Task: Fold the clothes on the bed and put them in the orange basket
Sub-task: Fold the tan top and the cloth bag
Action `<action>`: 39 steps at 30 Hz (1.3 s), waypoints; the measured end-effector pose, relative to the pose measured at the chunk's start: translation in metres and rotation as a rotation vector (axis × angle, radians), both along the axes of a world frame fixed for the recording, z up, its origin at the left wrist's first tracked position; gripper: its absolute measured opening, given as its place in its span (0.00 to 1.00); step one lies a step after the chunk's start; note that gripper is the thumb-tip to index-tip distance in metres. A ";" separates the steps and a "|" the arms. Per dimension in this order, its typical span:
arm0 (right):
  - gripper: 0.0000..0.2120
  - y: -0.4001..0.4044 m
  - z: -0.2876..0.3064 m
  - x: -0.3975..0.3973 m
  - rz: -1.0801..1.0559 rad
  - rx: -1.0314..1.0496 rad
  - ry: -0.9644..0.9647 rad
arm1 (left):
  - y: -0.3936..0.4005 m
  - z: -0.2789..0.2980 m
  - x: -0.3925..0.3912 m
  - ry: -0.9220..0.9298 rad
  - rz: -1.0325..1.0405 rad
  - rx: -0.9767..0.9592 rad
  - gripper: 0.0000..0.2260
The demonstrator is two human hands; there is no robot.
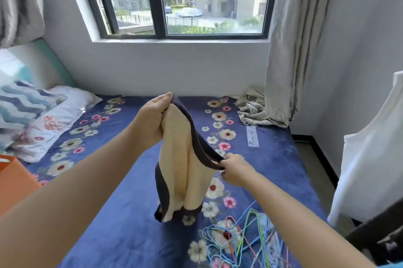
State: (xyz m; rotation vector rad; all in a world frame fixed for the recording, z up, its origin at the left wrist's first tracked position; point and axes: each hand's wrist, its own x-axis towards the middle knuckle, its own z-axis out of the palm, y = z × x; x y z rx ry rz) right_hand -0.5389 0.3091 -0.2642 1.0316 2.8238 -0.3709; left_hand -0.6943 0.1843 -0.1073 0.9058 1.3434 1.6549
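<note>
Currently the left hand (156, 118) pinches the garment (181, 169) by its top; the right hand (234, 168) pinches its dark trim. The garment hangs over the bed (130, 213). Align edges before folding.

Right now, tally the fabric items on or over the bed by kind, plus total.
Garment held in both hands (yellow garment, dark trim): 1
Crumpled cloth by the curtain (patterned cloth): 1
Pillows (wavy blue pillow, white floral pillow): 2
Total: 4
</note>
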 end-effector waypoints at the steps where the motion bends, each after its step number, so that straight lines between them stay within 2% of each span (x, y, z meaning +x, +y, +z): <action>1: 0.17 0.007 0.013 0.001 0.016 0.051 -0.050 | -0.002 0.011 -0.004 -0.013 0.023 0.020 0.24; 3: 0.16 0.021 0.036 0.009 0.047 0.136 -0.049 | -0.004 0.027 -0.011 -0.005 0.059 0.028 0.17; 6: 0.13 0.040 0.076 0.024 0.122 0.165 0.139 | -0.006 0.044 -0.020 0.047 0.090 0.026 0.14; 9: 0.15 0.049 0.121 0.045 0.048 -0.054 0.511 | -0.009 0.059 -0.028 0.096 0.125 0.029 0.16; 11: 0.15 0.052 0.147 0.056 -0.017 -0.209 0.640 | -0.009 0.067 -0.035 0.160 0.088 0.043 0.18; 13: 0.09 0.052 0.169 0.066 -0.028 -0.318 0.736 | -0.008 0.077 -0.041 0.375 0.117 0.010 0.14; 15: 0.10 0.049 0.184 0.073 -0.058 -0.367 0.958 | -0.005 0.087 -0.043 0.612 0.183 -0.095 0.13; 17: 0.14 0.051 0.195 0.079 -0.131 -0.445 1.251 | -0.001 0.098 -0.038 0.650 0.092 -0.209 0.09; 18: 0.16 0.052 0.200 0.083 -0.149 -0.465 1.328 | 0.001 0.103 -0.035 0.649 -0.009 -0.254 0.11; 20: 0.21 0.052 0.211 0.087 -0.139 -0.385 1.322 | 0.002 0.110 -0.031 0.714 -0.168 -0.327 0.18; 21: 0.24 0.051 0.216 0.091 -0.131 -0.291 1.264 | 0.005 0.112 -0.028 0.777 -0.215 -0.368 0.19; 23: 0.21 0.051 0.225 0.097 -0.146 -0.120 1.115 | 0.011 0.111 -0.025 0.976 -0.234 -0.469 0.17; 25: 0.17 0.058 0.232 0.105 -0.220 -0.017 1.055 | 0.025 0.108 -0.021 1.203 -0.153 -0.561 0.10; 27: 0.17 0.061 0.239 0.112 -0.304 0.019 1.061 | 0.038 0.106 -0.011 1.370 -0.035 -0.557 0.01; 29: 0.18 0.063 0.243 0.116 -0.345 0.091 1.077 | 0.052 0.108 -0.001 1.470 0.086 -0.487 0.05; 30: 0.18 0.064 0.245 0.119 -0.348 0.209 1.077 | 0.057 0.110 0.002 1.492 0.147 -0.424 0.07; 31: 0.18 0.062 0.249 0.122 -0.343 0.325 1.089 | 0.062 0.111 0.006 1.479 0.204 -0.342 0.09; 33: 0.17 0.063 0.255 0.128 -0.356 0.454 1.228 | 0.068 0.116 0.016 1.284 0.277 -0.144 0.08; 35: 0.18 0.061 0.262 0.134 -0.400 0.439 1.379 | 0.073 0.117 0.025 1.042 0.323 0.041 0.08; 36: 0.18 0.061 0.265 0.137 -0.364 0.437 1.392 | 0.074 0.116 0.028 0.983 0.357 0.100 0.09; 38: 0.14 0.056 0.269 0.145 -0.216 0.440 1.256 | 0.075 0.113 0.034 1.001 0.397 0.152 0.11; 39: 0.16 0.053 0.270 0.148 -0.163 0.425 1.117 | 0.074 0.110 0.033 1.075 0.411 0.151 0.12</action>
